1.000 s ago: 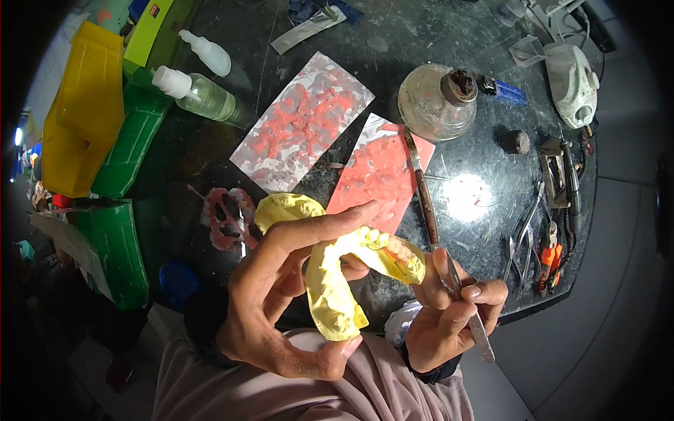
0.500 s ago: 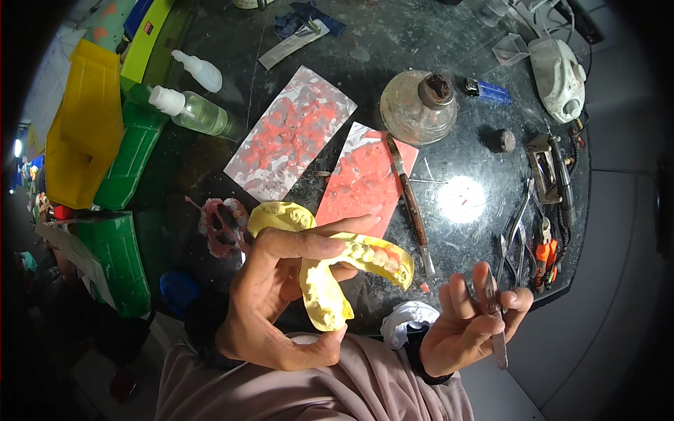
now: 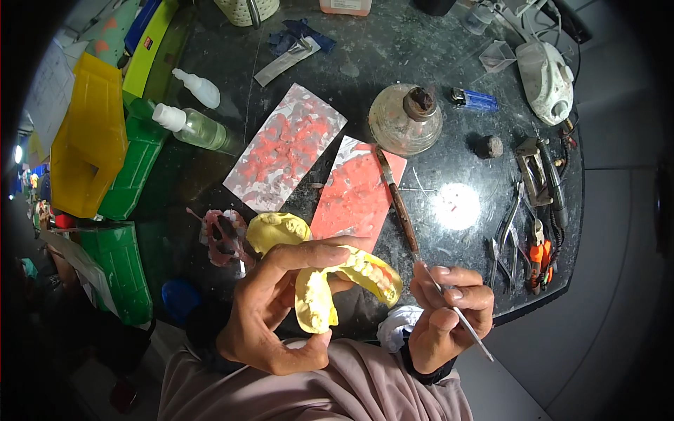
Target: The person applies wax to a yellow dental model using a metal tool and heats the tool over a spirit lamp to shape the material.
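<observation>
My left hand [image 3: 263, 316] is wrapped round a yellow, horseshoe-shaped dental cast [image 3: 312, 309] just above the bench's front edge. Teeth set in pink wax [image 3: 379, 276] run along its right arm. In my right hand [image 3: 449, 326] is a thin metal dental carver [image 3: 474, 333], pinched between thumb and fingers and slanting down to the right, apart from the cast. Another yellow cast [image 3: 277, 230] rests on the bench behind my left hand. A wax knife with a brown handle [image 3: 401, 217] leans across a pink wax sheet [image 3: 351, 200], its near end close to my right fingertips.
A wax-stained sheet [image 3: 284, 147], a glass spirit lamp [image 3: 404, 126] and a blue lighter [image 3: 477, 100] lie beyond. Pliers [image 3: 537, 256] and a handpiece [image 3: 554, 175] line the right edge. Bottles [image 3: 193, 128] and green and yellow bins [image 3: 84, 140] stand left. A pink wax piece [image 3: 223, 238] lies near the casts.
My right hand has moved left and up toward the cast, and the carver has turned from nearly upright to a slant. My left hand keeps its hold on the cast. The view has shifted slightly.
</observation>
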{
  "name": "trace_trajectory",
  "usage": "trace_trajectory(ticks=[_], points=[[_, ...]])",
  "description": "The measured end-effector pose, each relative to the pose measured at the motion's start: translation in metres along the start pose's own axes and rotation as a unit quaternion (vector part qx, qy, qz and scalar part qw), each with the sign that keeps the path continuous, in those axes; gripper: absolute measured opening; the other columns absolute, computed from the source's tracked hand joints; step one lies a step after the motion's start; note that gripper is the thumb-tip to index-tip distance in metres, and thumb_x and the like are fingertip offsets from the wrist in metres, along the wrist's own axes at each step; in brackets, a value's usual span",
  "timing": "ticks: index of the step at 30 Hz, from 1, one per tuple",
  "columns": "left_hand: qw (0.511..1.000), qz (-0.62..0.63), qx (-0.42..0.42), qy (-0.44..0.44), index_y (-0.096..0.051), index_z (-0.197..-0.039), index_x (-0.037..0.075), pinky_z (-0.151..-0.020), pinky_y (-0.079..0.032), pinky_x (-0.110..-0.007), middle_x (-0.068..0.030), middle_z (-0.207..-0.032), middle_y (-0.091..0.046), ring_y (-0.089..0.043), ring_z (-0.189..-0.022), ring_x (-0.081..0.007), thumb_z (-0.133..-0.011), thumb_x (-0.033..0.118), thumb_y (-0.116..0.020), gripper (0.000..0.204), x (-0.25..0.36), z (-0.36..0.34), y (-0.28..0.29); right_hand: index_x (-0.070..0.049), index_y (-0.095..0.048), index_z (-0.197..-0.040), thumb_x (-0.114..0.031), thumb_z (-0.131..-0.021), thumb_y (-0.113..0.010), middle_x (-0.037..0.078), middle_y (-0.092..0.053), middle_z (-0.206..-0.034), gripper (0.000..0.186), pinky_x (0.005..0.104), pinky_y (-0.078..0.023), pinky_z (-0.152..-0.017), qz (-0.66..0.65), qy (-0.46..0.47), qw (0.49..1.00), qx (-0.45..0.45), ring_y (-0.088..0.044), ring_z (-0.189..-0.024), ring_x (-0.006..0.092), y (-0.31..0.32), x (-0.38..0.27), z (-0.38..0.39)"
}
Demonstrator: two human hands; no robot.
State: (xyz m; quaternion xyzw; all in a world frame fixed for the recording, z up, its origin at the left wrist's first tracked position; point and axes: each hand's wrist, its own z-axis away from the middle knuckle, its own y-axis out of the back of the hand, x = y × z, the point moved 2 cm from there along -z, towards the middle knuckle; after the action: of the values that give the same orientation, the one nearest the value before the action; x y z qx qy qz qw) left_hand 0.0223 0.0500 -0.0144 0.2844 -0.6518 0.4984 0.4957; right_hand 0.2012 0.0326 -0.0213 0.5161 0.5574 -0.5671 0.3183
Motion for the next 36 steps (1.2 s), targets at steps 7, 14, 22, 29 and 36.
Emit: trace_trajectory(ticks=[7, 14, 22, 29, 36], points=[[1.000, 0.007, -0.004, 0.014, -0.029, -0.126, -0.008, -0.100, -0.035, -0.040, -0.0234, -0.128, -0.037, -0.040, -0.121, -0.0278, -0.067, -0.006, -0.053, 0.064, -0.004, 0.003, 0.000, 0.004, -0.047, -0.088, -0.015, -0.081, -0.061, 0.024, -0.053, -0.101, 0.024, 0.0402, -0.053, -0.079, -0.015, 0.002, 1.000, -0.006, -0.061, -0.092, 0.0310, -0.002, 0.004, 0.002], [0.998, 0.033, 0.023, 0.046, -0.027, -0.128, -0.008, -0.099, -0.036, -0.038, -0.0204, -0.128, -0.037, -0.041, -0.119, -0.0237, -0.070, -0.003, -0.052, 0.064, -0.006, 0.001, -0.005, 0.002, -0.036, -0.092, -0.021, -0.086, -0.056, 0.023, -0.052, -0.101, 0.031, 0.0347, -0.058, -0.069, -0.015, 0.033, 0.999, 0.032, -0.061, -0.090, 0.0356, 0.004, -0.011, 0.006], [0.985, -0.067, 0.071, 0.145, -0.036, -0.126, -0.002, -0.084, -0.047, -0.026, -0.0087, -0.110, -0.048, -0.049, -0.102, -0.0132, -0.063, 0.001, -0.071, 0.072, -0.002, -0.006, -0.011, 0.003, -0.041, -0.090, -0.019, -0.093, -0.042, 0.020, -0.052, -0.079, 0.022, 0.0202, -0.042, -0.035, 0.207, 0.125, 0.967, 0.081, -0.060, -0.056, 0.0171, 0.058, -0.042, -0.001], [0.976, -0.103, 0.094, 0.168, -0.041, -0.121, 0.003, -0.071, -0.048, -0.020, -0.0058, -0.102, -0.055, -0.051, -0.086, -0.0071, -0.057, 0.002, -0.077, 0.073, -0.014, -0.004, -0.011, 0.001, -0.047, -0.075, -0.012, -0.088, -0.053, 0.009, -0.039, -0.053, 0.019, 0.0304, -0.029, -0.044, 0.551, -0.077, 0.831, 0.023, -0.034, -0.044, 0.0176, 0.091, -0.030, -0.004], [0.980, -0.070, 0.079, 0.167, -0.040, -0.120, 0.004, -0.068, -0.048, -0.017, -0.0077, -0.102, -0.055, -0.053, -0.081, -0.0067, -0.056, 0.005, -0.079, 0.075, -0.023, -0.005, -0.011, -0.002, -0.055, -0.079, -0.016, -0.077, -0.066, 0.011, -0.051, -0.058, 0.017, 0.0322, -0.037, -0.046, 0.616, -0.116, 0.778, -0.037, -0.051, -0.048, 0.0245, 0.091, -0.009, -0.009]])
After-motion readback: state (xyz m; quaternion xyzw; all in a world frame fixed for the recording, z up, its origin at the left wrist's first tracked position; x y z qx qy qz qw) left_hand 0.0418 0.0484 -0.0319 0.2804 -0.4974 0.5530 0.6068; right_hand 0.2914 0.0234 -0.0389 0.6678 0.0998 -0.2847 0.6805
